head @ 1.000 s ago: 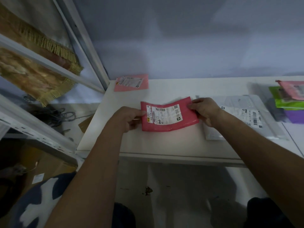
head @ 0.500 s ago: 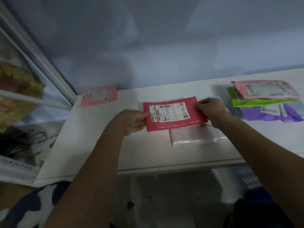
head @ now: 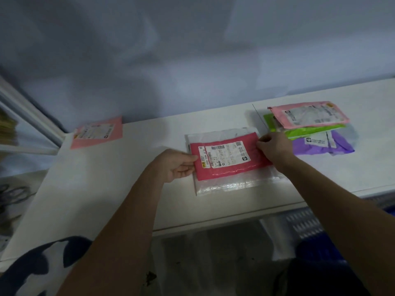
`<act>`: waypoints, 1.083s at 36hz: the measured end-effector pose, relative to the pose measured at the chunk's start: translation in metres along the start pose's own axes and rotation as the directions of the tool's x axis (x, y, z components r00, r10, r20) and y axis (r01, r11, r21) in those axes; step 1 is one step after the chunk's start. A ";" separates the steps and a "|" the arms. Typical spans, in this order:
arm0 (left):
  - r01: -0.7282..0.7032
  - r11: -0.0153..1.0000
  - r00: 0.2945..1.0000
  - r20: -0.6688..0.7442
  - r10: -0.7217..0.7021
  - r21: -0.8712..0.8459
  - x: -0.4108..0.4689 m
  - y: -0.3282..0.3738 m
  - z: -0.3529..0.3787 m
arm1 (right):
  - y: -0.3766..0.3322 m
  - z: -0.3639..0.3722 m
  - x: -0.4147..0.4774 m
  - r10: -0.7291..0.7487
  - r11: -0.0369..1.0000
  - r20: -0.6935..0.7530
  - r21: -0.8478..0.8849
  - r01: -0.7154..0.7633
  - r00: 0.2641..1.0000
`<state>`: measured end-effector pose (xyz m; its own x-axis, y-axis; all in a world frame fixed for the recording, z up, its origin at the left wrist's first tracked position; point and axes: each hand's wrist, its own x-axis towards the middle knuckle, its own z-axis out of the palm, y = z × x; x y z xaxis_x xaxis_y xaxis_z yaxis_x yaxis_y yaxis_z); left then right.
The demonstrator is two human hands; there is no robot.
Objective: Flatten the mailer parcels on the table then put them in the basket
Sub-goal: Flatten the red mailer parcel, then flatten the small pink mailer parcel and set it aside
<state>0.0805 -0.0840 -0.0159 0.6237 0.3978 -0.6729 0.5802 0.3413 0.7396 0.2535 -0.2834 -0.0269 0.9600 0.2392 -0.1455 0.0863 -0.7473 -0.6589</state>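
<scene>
On the white table [head: 106,189], the left hand [head: 175,165] and right hand [head: 274,146] are pinching opposite short edges of the red mailer [head: 229,160], with bare tabletop lying open to the left. It is now lying further over the clear mailer [head: 235,185] than a moment earlier. A pile of mailers [head: 307,124] is sitting just to the right, and the basket [head: 303,221] is showing below the table's front edge.

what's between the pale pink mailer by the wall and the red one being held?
Head view: from the pale pink mailer, only bare table up to the left hand pinching the red mailer at its left edge.
</scene>
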 end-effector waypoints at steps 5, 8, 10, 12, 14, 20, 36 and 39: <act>-0.016 0.998 0.999 -0.038 0.019 0.067 0.003 -0.006 -0.002 | -0.003 0.003 0.000 -0.052 0.993 -0.018 -0.106 0.050 0.998; -0.044 0.997 0.995 -0.082 0.050 0.070 0.001 -0.006 -0.007 | -0.006 0.005 -0.003 -0.088 0.987 -0.025 -0.140 0.084 0.996; -0.053 0.997 0.993 -0.101 0.059 0.053 -0.002 -0.006 -0.012 | -0.011 0.006 -0.007 -0.126 0.975 -0.030 -0.188 0.118 0.992; -0.061 0.998 0.991 -0.115 0.065 0.031 -0.006 -0.008 -0.019 | -0.019 0.007 -0.012 -0.172 0.959 -0.024 -0.233 0.162 0.985; -0.072 0.997 0.991 -0.114 0.072 0.005 -0.011 -0.010 -0.025 | -0.029 0.008 -0.017 -0.216 0.949 -0.006 -0.236 0.208 0.976; -0.102 0.991 0.987 -0.132 0.091 -0.084 -0.023 -0.016 -0.053 | -0.064 0.021 -0.038 -0.316 0.930 0.142 -0.151 0.336 0.938; -0.187 0.776 0.945 -0.326 -0.025 -0.603 -0.041 -0.047 -0.169 | -0.143 0.138 -0.088 -0.189 0.892 0.542 0.443 -0.087 0.819; -0.216 0.683 0.937 -0.345 -0.056 -0.697 -0.044 -0.056 -0.189 | -0.158 0.169 -0.092 -0.172 0.733 0.639 0.592 -0.336 0.750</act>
<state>-0.0783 0.0399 -0.0239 0.3709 0.6476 -0.6656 -0.1039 0.7411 0.6633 0.1070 -0.0825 -0.0337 0.5344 0.7042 -0.4674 -0.4172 -0.2612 -0.8705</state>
